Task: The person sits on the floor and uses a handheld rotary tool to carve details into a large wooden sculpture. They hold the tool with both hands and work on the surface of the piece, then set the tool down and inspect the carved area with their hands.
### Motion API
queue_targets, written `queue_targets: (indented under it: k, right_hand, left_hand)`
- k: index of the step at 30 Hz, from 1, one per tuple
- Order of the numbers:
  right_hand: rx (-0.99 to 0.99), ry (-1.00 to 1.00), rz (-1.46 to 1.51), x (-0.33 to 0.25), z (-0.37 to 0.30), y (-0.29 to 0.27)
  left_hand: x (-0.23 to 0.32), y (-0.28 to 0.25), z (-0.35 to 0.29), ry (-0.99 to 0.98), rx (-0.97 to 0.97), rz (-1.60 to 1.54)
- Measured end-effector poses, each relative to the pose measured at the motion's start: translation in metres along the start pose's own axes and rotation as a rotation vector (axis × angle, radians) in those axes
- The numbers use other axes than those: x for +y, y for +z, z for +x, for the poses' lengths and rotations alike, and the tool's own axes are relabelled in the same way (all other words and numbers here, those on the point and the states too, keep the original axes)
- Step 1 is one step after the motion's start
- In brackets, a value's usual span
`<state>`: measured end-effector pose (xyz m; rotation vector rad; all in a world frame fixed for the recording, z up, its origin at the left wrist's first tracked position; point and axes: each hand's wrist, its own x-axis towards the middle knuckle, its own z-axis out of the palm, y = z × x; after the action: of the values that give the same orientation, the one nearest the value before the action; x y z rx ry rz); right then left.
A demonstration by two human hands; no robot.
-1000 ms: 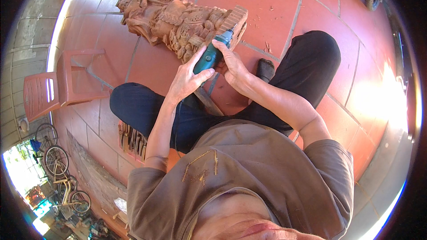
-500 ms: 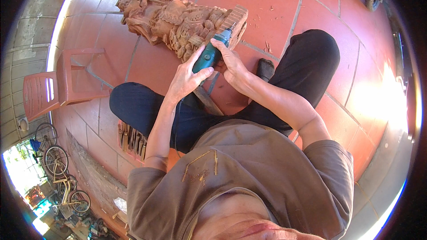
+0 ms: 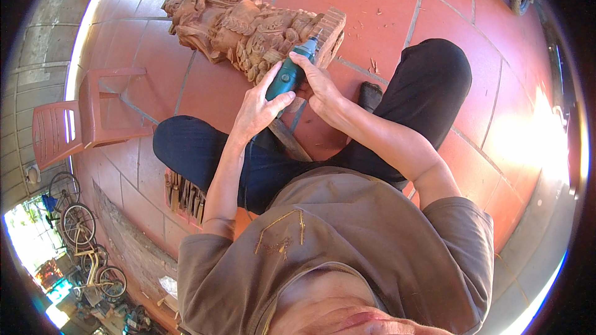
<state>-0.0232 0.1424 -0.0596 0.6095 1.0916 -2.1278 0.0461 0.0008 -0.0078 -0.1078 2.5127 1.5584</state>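
Between my two hands is a green rotary tool point(image 3: 287, 78) with a grey nose and a thin bit pointing up and to the right. My left hand point(image 3: 257, 107) wraps its rear part, thumb along the body. My right hand point(image 3: 318, 84) grips it nearer the nose, its thumb on top and the other fingers hidden underneath. Just beyond lies a carved wooden figure point(image 3: 245, 28) on its back or side, its stepped base toward the right. The bit overlaps that base in view; whether it touches the wood I cannot tell.
A wooden bar point(image 3: 289, 141) lies between my crossed legs. Several chisels point(image 3: 184, 195) lie in a row by my left thigh. To the left is a red plastic chair point(image 3: 99, 111), with bicycles point(image 3: 77, 226) farther off. Wood chips are scattered on the red tiles point(image 3: 379, 22).
Both hands and the rotary tool have shifted very slightly left. My right knee has moved a little left too; the carved figure has stayed put.
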Motion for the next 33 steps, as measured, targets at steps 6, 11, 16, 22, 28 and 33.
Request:
queue_targets:
  k: [6,11,16,22,28,33]
  right_hand:
    - [-0.006,-0.024,0.007,0.000,0.001,0.006]
    - [-0.017,-0.018,0.002,-0.001,0.002,0.007]
    - [-0.019,-0.032,-0.007,0.000,0.005,0.006]
    - [-0.031,-0.031,0.006,0.002,0.010,0.006]
    - [-0.032,-0.035,0.033,0.002,0.009,0.005]
    - [-0.030,-0.064,-0.006,0.006,0.005,0.000]
  left_hand:
    - [0.001,-0.002,0.000,-0.019,0.016,0.009]
    - [-0.003,-0.002,0.001,0.022,0.039,0.045]
    - [-0.001,-0.001,0.000,0.032,0.046,0.053]
    - [-0.003,-0.001,0.000,0.008,0.055,0.011]
    - [-0.005,-0.001,0.000,0.011,0.053,0.028]
    - [0.000,0.000,-0.003,-0.014,0.018,0.012]
